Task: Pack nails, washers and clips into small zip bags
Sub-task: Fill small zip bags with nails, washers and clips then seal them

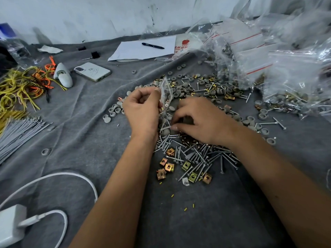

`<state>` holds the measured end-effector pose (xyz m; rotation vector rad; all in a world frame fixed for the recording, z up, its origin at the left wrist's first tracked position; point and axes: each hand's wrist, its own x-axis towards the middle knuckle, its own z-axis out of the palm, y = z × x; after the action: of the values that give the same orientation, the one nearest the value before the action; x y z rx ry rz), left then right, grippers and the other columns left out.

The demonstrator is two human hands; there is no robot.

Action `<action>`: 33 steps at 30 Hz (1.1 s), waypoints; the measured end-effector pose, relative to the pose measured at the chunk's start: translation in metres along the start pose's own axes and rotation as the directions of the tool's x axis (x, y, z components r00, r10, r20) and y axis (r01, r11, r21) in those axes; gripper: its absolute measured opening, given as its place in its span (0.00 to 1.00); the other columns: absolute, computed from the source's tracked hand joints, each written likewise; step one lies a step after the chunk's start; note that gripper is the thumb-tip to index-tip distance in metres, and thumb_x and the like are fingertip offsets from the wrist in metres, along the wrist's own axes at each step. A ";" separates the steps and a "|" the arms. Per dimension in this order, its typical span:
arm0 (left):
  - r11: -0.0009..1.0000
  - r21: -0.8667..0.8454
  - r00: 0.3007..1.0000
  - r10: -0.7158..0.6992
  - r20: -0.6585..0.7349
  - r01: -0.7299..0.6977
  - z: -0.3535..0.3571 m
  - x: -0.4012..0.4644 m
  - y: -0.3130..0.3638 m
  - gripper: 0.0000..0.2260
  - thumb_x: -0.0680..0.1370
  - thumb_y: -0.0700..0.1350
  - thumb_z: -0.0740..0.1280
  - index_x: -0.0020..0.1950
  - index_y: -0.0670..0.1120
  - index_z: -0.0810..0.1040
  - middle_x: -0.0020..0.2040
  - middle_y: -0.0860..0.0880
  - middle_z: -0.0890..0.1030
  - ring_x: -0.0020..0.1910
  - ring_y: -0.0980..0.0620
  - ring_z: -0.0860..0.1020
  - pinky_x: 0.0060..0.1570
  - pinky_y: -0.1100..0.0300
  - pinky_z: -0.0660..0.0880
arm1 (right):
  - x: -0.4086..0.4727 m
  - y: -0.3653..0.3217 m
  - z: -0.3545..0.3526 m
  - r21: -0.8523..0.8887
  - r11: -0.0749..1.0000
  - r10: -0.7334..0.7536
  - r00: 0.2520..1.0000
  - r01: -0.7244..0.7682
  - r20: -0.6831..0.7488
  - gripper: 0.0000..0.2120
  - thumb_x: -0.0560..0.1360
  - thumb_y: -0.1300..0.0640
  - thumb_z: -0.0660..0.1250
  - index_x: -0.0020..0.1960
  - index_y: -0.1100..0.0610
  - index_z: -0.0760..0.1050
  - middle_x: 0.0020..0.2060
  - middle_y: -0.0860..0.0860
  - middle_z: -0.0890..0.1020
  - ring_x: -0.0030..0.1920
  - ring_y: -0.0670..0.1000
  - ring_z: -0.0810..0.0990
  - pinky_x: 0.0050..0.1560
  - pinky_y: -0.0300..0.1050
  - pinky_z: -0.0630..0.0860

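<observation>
head view | left hand [143, 106] pinching crinkly clear zip bag [166, 93] upright over the pile | right hand [198, 120] curled, picking among shiny nails [198, 156] | brassy square clips [169, 166], round grey washers [186, 86] strewn across fuzzy grey cloth [80, 140] | phone [92, 71], pen [152, 45] farther back

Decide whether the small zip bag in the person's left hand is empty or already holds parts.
Holds parts. Through the clear zip bag, gripped by the left hand, grey washers and a nail show inside.
</observation>
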<state>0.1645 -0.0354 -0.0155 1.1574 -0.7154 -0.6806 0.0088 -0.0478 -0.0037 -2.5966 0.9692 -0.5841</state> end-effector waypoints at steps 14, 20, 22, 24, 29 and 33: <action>0.945 0.276 0.972 0.125 0.197 -0.177 0.004 -0.009 0.002 0.07 0.75 0.36 0.74 0.39 0.46 0.83 0.31 0.49 0.81 0.31 0.51 0.78 0.32 0.58 0.75 | -0.004 0.008 -0.014 0.207 0.974 0.166 0.898 -0.086 -0.407 0.07 0.70 0.62 0.80 0.45 0.57 0.83 0.36 0.48 0.84 0.36 0.46 0.81 0.37 0.30 0.75; 0.945 0.279 0.972 0.117 0.202 -0.172 0.005 -0.010 0.002 0.06 0.75 0.36 0.74 0.39 0.45 0.83 0.32 0.48 0.82 0.30 0.52 0.78 0.33 0.58 0.75 | -0.004 0.003 -0.010 0.163 0.986 0.105 0.897 -0.037 -0.430 0.11 0.70 0.63 0.80 0.51 0.57 0.86 0.40 0.43 0.83 0.38 0.37 0.81 0.41 0.29 0.75; 0.955 0.253 0.977 0.108 0.186 -0.154 0.004 -0.010 0.003 0.05 0.75 0.35 0.73 0.41 0.42 0.83 0.32 0.46 0.81 0.30 0.52 0.77 0.32 0.59 0.74 | -0.004 0.002 -0.012 0.152 0.988 0.101 0.902 -0.039 -0.420 0.13 0.71 0.62 0.79 0.54 0.56 0.86 0.45 0.46 0.86 0.43 0.43 0.84 0.47 0.39 0.81; 0.965 0.221 0.981 0.105 0.161 -0.139 0.004 -0.009 0.003 0.03 0.76 0.34 0.73 0.42 0.40 0.84 0.32 0.45 0.82 0.29 0.52 0.77 0.31 0.60 0.74 | -0.004 0.003 -0.013 0.155 0.987 0.102 0.887 -0.035 -0.450 0.12 0.72 0.62 0.79 0.54 0.56 0.86 0.45 0.46 0.86 0.42 0.45 0.84 0.47 0.39 0.81; 0.985 0.155 0.995 0.069 0.071 -0.079 0.001 -0.006 0.003 0.04 0.76 0.35 0.72 0.43 0.42 0.84 0.32 0.48 0.81 0.29 0.54 0.76 0.32 0.57 0.75 | -0.006 0.015 -0.018 0.137 0.988 0.122 0.916 -0.074 -0.382 0.05 0.74 0.54 0.77 0.47 0.54 0.85 0.40 0.45 0.84 0.41 0.39 0.80 0.43 0.31 0.75; 0.997 0.081 1.000 0.020 -0.006 -0.020 0.000 -0.003 0.003 0.05 0.76 0.33 0.71 0.42 0.41 0.84 0.29 0.50 0.80 0.27 0.56 0.74 0.30 0.61 0.72 | -0.007 0.018 -0.017 -0.061 0.991 0.121 0.993 -0.120 0.008 0.08 0.72 0.43 0.77 0.46 0.46 0.84 0.46 0.45 0.79 0.53 0.48 0.74 0.55 0.49 0.73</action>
<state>0.1628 -0.0327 -0.0130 1.2242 -0.7536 -0.6358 -0.0141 -0.0587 0.0019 -2.5678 1.1472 -0.5159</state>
